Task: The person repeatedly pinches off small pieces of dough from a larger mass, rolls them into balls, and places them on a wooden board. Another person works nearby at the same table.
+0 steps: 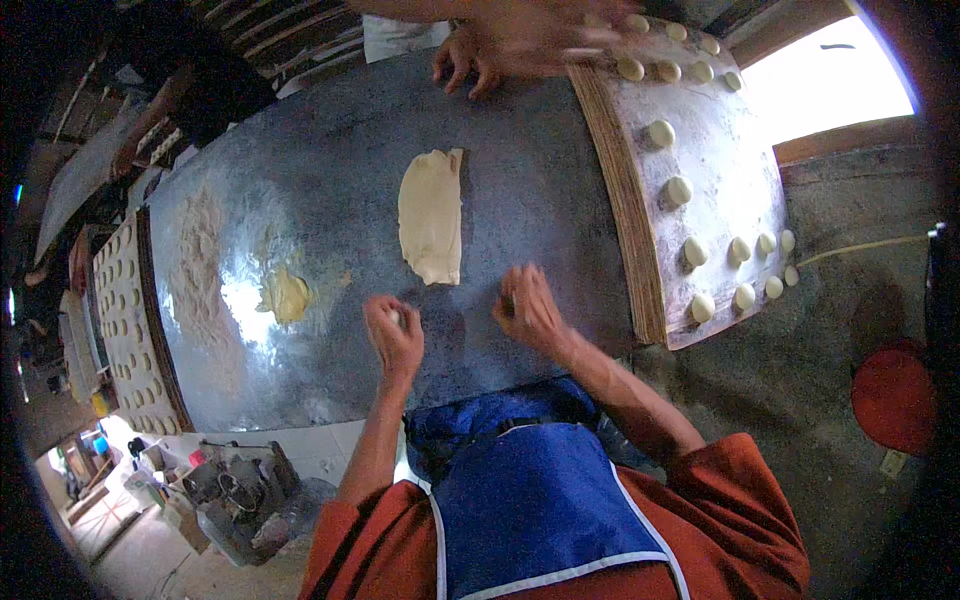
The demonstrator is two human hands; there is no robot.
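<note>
A long, flattened slab of pale dough (430,220) lies on the dark tabletop (530,180) in front of me. Just below its left side, my left hand (394,335) is closed around a small pale piece of dough (396,318), which shows between the fingers. My right hand (530,310) is to the right of the slab's near end, its fingers curled down at the table. Whatever it may hold is hidden under the fingers. Neither hand touches the slab.
A yellow, greasy lump (287,295) and scattered flour (205,240) are on the left. Stacked boards with dough balls flank the table, right (720,190) and left (125,320). Across the table, another person's hand (467,62) rests on its edge; their other arm is blurred.
</note>
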